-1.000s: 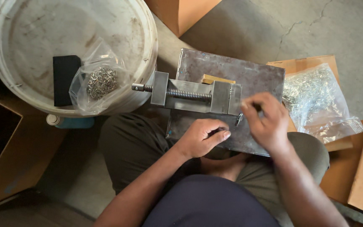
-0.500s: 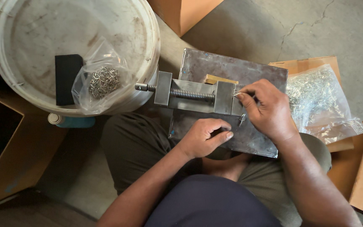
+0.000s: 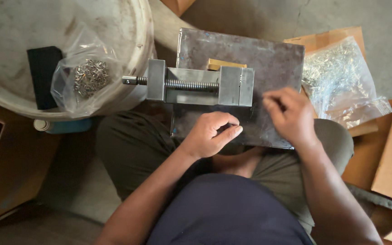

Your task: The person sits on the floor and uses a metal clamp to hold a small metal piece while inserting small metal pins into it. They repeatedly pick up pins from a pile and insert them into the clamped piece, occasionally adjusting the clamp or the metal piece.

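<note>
Left hand [image 3: 212, 134] curled, contents unseen; right hand [image 3: 289, 115] pinched, grip unclear — best kept low by grey steel screw vise [image 3: 200, 85] on dull metal plate [image 3: 268, 59].

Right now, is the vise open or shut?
Open: the vise shows a bare stretch of screw between its blocks, nothing clamped. Both hands rest off it.
</note>
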